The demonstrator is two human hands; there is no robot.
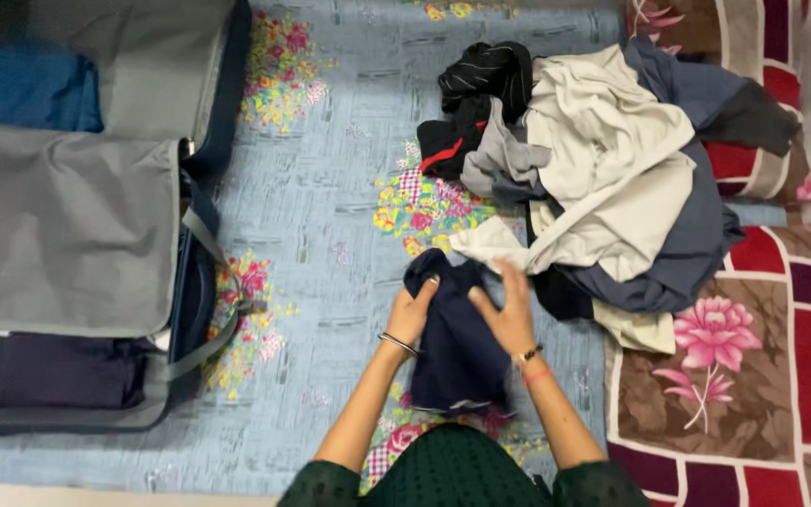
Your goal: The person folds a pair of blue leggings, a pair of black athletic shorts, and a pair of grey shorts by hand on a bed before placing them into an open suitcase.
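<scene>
So far only a few folded pieces lie in the open suitcase (77,235); right of it, left hand (412,314) and right hand (511,314) grip a navy garment (457,352), the clothes pile (612,178) beyond still unsorted.

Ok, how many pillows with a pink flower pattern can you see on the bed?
2. One pillow lies at the lower right beside the clothes pile; another pillow sits at the upper right, mostly covered by clothes. More may be hidden.
</scene>
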